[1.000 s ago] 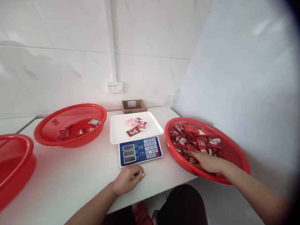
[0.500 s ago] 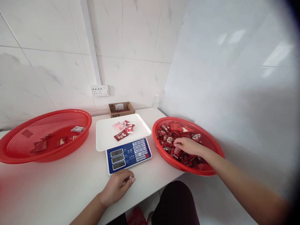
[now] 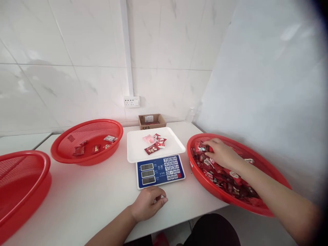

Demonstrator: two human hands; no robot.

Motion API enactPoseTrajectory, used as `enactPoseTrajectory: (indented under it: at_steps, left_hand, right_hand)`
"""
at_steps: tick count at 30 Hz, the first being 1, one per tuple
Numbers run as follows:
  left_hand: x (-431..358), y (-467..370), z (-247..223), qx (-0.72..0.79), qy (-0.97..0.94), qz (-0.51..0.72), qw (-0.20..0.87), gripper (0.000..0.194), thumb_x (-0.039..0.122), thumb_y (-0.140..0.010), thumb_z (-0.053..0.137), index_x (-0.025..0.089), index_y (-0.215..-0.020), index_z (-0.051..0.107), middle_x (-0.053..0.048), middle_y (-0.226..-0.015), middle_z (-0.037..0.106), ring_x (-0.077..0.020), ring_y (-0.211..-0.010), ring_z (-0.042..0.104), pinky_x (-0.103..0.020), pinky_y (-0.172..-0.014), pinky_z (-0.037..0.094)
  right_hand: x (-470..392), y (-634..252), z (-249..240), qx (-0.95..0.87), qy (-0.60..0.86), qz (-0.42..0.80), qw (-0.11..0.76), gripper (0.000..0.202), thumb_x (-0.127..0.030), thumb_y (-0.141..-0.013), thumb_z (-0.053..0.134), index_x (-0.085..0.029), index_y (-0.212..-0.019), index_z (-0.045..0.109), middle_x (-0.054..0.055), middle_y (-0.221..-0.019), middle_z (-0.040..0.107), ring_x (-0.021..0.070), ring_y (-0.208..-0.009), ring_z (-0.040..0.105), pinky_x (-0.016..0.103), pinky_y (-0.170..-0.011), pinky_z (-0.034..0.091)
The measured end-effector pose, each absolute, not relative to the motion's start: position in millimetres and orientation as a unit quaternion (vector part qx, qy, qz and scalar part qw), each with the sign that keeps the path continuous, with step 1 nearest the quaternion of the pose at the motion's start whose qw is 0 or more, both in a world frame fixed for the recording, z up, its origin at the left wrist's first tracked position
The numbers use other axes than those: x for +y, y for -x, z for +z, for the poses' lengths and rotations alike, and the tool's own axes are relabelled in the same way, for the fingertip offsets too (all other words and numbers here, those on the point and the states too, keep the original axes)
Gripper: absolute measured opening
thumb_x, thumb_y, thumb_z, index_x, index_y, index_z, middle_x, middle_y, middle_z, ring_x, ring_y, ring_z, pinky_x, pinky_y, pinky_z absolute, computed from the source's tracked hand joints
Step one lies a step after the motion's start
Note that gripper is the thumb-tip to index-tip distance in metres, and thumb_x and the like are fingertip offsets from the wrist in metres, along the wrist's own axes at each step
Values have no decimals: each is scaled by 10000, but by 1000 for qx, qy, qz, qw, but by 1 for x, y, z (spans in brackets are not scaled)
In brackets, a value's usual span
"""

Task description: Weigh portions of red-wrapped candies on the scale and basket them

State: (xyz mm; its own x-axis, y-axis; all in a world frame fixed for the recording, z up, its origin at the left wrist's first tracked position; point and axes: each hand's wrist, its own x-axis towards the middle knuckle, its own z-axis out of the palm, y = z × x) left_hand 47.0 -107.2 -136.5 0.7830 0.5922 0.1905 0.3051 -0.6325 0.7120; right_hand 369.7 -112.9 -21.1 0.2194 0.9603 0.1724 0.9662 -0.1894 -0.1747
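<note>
My right hand (image 3: 222,155) is over the right-hand red basket (image 3: 192,167), its fingers closed on a small red candy packet (image 3: 200,148). Beneath it, the basket holds a heap of red and dark red wrapped packets (image 3: 234,189). My left hand (image 3: 150,204) rests on the table just in front of the scale, fingers loosely curled, thumb apart, holding nothing. On the white pan (image 3: 135,150) of the digital scale (image 3: 161,172) lie several packets: a pink one (image 3: 149,138), a dark red one (image 3: 151,149) and a red-and-white one (image 3: 161,141).
Another red basket (image 3: 60,153) with a few packets stands left of the scale. A further red basket (image 3: 28,201) is at the left edge. Behind the scale sits a cardboard box (image 3: 153,125), with a clear container (image 3: 190,115) near the wall corner.
The view has turned left, so everything sits further right and another basket shows. My right hand has lifted from the heap toward the basket's far-left rim, now with a packet.
</note>
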Motion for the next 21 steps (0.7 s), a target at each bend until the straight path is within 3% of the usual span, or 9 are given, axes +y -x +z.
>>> enactPoseTrajectory:
  at_steps: [4, 8, 11, 15, 21]
  left_hand:
    - [-108, -47, -136, 246, -885, 209, 335, 245, 331, -877, 431, 186, -881, 628, -34, -795, 637, -122, -693, 559, -201, -615, 423]
    - [-107, -45, -137, 248, -885, 215, 331, 240, 320, -882, 423, 187, -876, 622, -34, -809, 639, -122, -705, 562, -198, -612, 421]
    - [-106, -43, -138, 254, -886, 224, 317, 227, 309, -877, 432, 185, -873, 622, -32, -795, 636, -123, -698, 561, -200, -609, 422]
    - [-105, -41, -139, 261, -887, 230, 303, 233, 320, -874, 441, 183, -878, 628, -32, -773, 631, -119, -673, 560, -201, -603, 426]
    - [-108, -41, -138, 238, -899, 224, 292, 263, 362, -867, 450, 182, -933, 630, -38, -758, 644, -132, -679, 580, -215, -629, 441]
  right_hand:
    - [-81, -327, 4, -671, 715, 13, 196, 328, -217, -757, 562, -208, -1083, 592, 79, -1115, 540, 211, -1024, 553, 302, -899, 411]
    - [-44, -271, 6, -712, 670, 77, 192, 330, -178, -722, 608, -188, -1051, 626, 83, -1069, 562, 195, -973, 573, 292, -888, 421]
    - [-22, -245, 1, -729, 644, 93, 212, 387, -185, -721, 626, -175, -1107, 605, 96, -1126, 547, 211, -1066, 535, 302, -928, 402]
    - [-16, -237, -9, -723, 636, 89, 255, 448, -209, -731, 627, -172, -1173, 560, 114, -1201, 509, 214, -1108, 514, 321, -949, 394]
    - [-59, -262, -17, -712, 641, 40, 284, 289, -255, -776, 539, -235, -1056, 608, 60, -1089, 564, 194, -978, 575, 320, -891, 430]
